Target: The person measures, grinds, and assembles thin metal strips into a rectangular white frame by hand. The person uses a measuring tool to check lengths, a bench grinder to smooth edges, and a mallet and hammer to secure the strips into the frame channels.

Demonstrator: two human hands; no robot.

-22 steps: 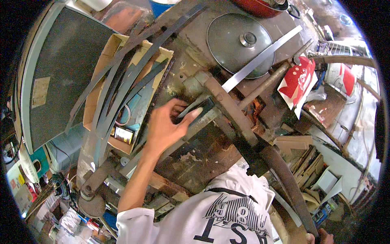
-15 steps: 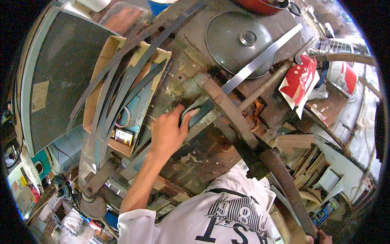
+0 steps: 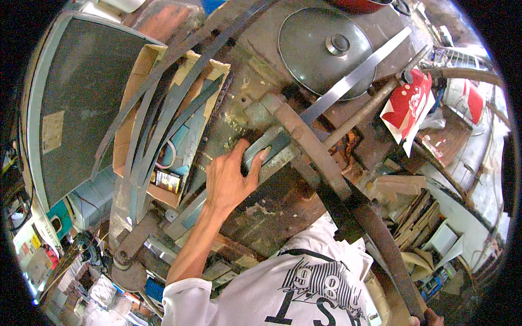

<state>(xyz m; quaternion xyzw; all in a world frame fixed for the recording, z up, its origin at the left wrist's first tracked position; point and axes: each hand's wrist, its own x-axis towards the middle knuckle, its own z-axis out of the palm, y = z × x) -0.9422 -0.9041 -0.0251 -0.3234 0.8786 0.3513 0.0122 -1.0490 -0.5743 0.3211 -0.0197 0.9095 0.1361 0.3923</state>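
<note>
My left hand is closed on a flat grey metal strip, thumb on one edge and fingers on the other. The strip's bright length appears beyond a heavy rusty lever arm, which crosses over it and looks like part of a hand shear. At the lower right edge, my right hand is wrapped round the far end of the long lever handle; only part of that hand shows.
Several long dark metal strips lie across an open cardboard box at left. A glass pot lid rests on the bench at the back. A rusty rod passes a red-and-white sheet. Wood scraps stand lower right.
The whole view has shifted a little. My left hand keeps its grip on the strip beside the lever arm, and my right hand stays on the handle.
</note>
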